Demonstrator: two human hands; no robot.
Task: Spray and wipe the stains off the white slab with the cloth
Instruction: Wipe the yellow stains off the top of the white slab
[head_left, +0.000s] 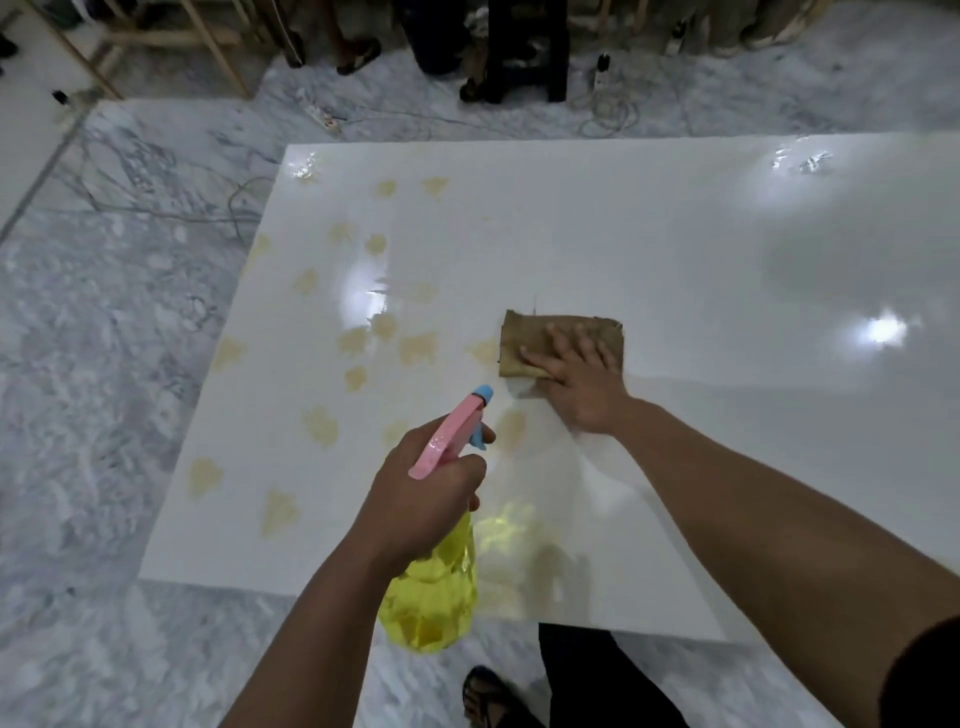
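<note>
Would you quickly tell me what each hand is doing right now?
Left hand: closed around the spray bottle, held above the slab.
Right hand: open, pressed flat on the cloth.

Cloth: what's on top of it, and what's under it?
The right hand presses flat on the cloth. Under it lies the white slab; any stain beneath is hidden.

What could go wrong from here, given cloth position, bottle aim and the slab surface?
1. The right hand presses the brown cloth at the stains' right edge; most yellowish stains lie further left, so patches may get missed.
2. The cloth already looks brown, so it may smear rather than lift.
3. The left hand aims the spray bottle towards the wiping hand; spray may hit it. The glossy white slab likely turns slippery when wet.
</note>
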